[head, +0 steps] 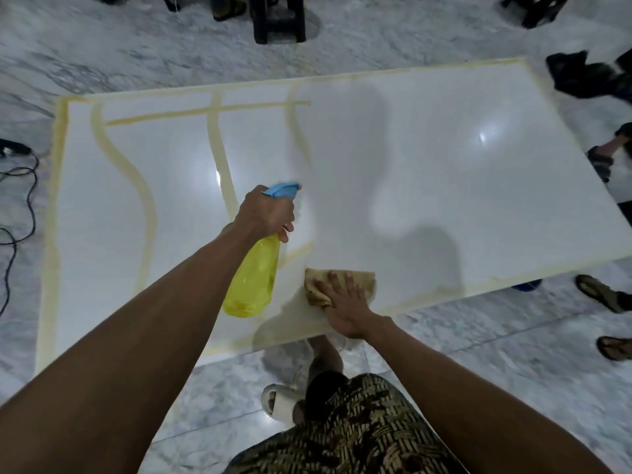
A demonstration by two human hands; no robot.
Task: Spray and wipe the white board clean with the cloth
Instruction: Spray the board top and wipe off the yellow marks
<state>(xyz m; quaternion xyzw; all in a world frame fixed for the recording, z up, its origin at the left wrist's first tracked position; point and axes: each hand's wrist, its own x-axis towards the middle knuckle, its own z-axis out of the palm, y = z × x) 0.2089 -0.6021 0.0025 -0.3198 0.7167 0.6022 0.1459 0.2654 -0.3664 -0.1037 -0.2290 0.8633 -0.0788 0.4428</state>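
A large white board [427, 172] lies flat on the marble floor, with yellowish streaks across its left half and along its edges. My left hand [268, 212] grips the neck of a yellow spray bottle [253, 278] with a blue nozzle, held above the board's middle and pointing right. My right hand [345, 304] presses flat, fingers straight, on a tan cloth [321, 285] near the board's front edge. The right half of the board looks clean and glossy.
A black stool [278, 18] stands beyond the board's far edge. Black cables [20, 200] run along the floor at left. Other people's sandalled feet [602, 292] stand at the right edge. My own leg and white slipper [277, 400] are at the front edge.
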